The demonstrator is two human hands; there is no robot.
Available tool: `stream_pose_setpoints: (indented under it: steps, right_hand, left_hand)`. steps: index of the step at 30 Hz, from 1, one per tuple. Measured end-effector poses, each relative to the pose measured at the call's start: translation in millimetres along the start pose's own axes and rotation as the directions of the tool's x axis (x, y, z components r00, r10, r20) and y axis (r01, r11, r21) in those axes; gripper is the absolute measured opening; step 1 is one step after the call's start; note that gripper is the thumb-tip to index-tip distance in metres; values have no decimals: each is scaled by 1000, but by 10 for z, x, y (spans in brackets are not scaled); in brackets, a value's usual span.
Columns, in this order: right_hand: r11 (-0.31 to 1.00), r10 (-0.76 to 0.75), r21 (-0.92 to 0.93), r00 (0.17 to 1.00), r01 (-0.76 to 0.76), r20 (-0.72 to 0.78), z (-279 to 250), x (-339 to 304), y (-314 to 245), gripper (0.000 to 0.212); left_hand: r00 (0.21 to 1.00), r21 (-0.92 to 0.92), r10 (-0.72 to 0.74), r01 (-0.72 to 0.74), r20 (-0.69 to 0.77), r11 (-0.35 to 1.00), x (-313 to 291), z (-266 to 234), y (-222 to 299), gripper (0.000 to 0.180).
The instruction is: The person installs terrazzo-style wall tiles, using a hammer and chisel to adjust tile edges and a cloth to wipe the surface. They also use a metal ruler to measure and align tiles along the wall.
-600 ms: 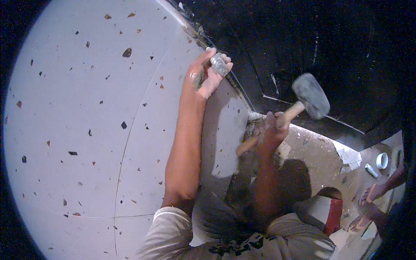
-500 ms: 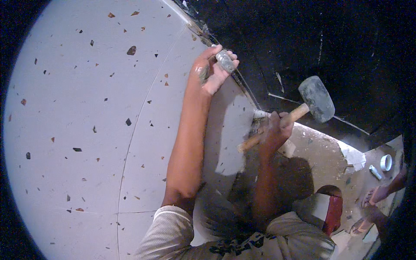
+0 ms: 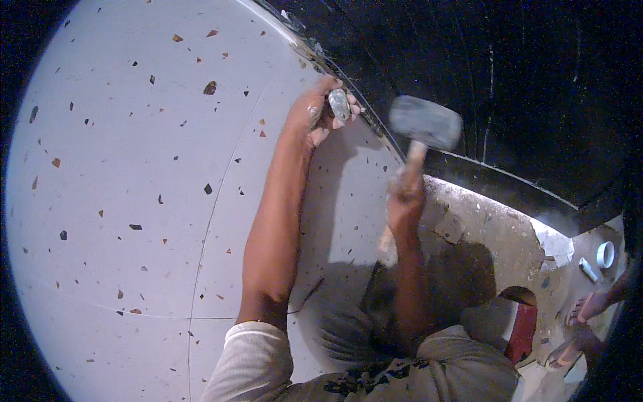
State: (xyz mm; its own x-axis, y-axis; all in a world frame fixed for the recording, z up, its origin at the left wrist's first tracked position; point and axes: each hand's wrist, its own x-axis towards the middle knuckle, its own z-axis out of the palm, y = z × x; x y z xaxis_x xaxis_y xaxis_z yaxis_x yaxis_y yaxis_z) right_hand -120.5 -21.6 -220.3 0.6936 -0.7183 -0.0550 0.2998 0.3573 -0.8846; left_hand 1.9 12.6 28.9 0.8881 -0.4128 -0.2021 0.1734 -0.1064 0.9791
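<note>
My left hand (image 3: 323, 114) is at the edge of the speckled white tiles, beside the dark surface. Its fingers curl around a small grey, rounded piece (image 3: 339, 105), worn and dusty; whether it is a stone or the end of a tool I cannot make out. To the right, my right hand (image 3: 406, 201) grips the wooden handle of a mallet. The thick grey mallet head (image 3: 426, 122) points up and is apart from the left hand, slightly blurred by motion. The handle's lower end sticks out below my fist.
Speckled tiles (image 3: 147, 201) with thin joints spread at left. A dark panel-like surface (image 3: 536, 80) borders them. Lower right lies rough, dusty ground (image 3: 495, 228) with a broken flat piece (image 3: 449, 228), a white ring (image 3: 605, 255) and a white tube (image 3: 588, 270). Another person's sandalled foot (image 3: 581, 309) is nearby.
The mallet has swung left toward my left hand, its handle turning more upright. My left hand has shifted slightly, and the grey piece in it is tilted more upright.
</note>
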Motion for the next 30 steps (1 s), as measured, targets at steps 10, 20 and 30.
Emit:
stream_pose_setpoints:
  steps: [10,20,30]
  right_hand:
    - [998,-38,-47,998,35,-57,-110,127,41,46]
    - [986,-73,-160,983,46,-169,-130,-252,-138,43]
    - [984,156,-39,943,-175,-295,-316,-467,-393,43]
  left_hand:
    - [997,-19,2,0,76,1000,-53,88,45,19]
    - [988,-63,109,-102,113,993,113,224,284,19]
    - [987,-61,105,-98,119,993,-115,97,38,21]
